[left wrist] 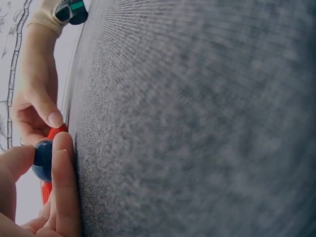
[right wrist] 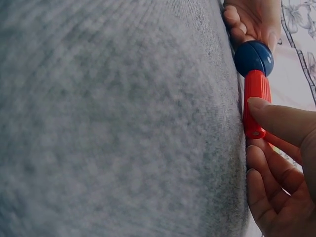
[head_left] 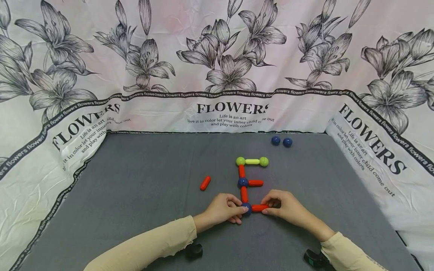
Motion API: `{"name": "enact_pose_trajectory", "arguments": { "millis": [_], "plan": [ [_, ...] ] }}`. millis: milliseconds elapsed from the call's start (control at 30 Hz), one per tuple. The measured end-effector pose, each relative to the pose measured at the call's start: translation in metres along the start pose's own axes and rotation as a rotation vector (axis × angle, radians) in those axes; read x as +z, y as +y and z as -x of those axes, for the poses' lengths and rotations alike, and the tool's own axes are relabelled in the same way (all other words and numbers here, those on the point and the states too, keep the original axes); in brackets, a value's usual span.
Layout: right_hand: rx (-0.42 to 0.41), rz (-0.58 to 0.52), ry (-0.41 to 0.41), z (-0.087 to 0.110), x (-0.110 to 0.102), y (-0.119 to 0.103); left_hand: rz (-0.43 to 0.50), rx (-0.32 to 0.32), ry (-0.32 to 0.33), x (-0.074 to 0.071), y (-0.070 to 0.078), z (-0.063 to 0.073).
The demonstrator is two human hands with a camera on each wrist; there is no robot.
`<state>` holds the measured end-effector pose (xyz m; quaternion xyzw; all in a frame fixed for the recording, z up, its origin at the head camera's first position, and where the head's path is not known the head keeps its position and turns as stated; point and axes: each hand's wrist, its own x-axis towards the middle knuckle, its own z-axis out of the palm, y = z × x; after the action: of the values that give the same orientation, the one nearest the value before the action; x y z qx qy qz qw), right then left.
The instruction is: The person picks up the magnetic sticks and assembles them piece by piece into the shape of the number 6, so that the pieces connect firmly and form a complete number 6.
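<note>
Thumb and fingers of my left hand pinch a blue ball at the near end of a joined figure of rods and balls. My right hand pinches a short red rod, whose far end meets that ball on its right side. From the held ball, a red rod runs away to a middle blue ball, with another red rod pointing right. Beyond it, one more red rod reaches a green ball, joined by a light green rod to a second green ball.
A loose red rod lies left of the figure. Two blue balls sit near the back edge of the grey table. Flower-printed cloth walls the back and sides. Black wrist devices show near both sleeves.
</note>
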<state>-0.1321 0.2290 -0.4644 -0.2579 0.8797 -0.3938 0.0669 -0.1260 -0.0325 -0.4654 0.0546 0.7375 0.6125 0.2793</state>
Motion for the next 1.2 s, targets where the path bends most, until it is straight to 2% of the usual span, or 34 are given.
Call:
{"name": "enact_pose_trajectory", "arguments": {
  "millis": [467,567,733,833,967,1200],
  "plan": [
    [0.003,0.013,-0.029,-0.002,-0.004,0.0,0.007,-0.02,-0.024,-0.002,0.005,-0.001],
    [0.011,-0.001,-0.056,-0.003,-0.007,0.0,-0.02,0.005,-0.007,-0.005,0.007,-0.001],
    [0.034,-0.02,-0.082,-0.006,-0.02,0.003,-0.134,0.1,0.066,-0.012,0.013,-0.004],
    [0.069,-0.029,-0.058,-0.01,-0.03,0.007,-0.218,0.169,0.106,-0.015,0.017,-0.009],
    [0.122,-0.05,0.021,-0.019,-0.046,0.013,-0.286,0.249,0.147,-0.014,0.02,-0.019],
    [0.213,-0.04,0.17,-0.041,-0.071,0.028,-0.355,0.305,0.202,-0.007,0.026,-0.039]
  ]
}}
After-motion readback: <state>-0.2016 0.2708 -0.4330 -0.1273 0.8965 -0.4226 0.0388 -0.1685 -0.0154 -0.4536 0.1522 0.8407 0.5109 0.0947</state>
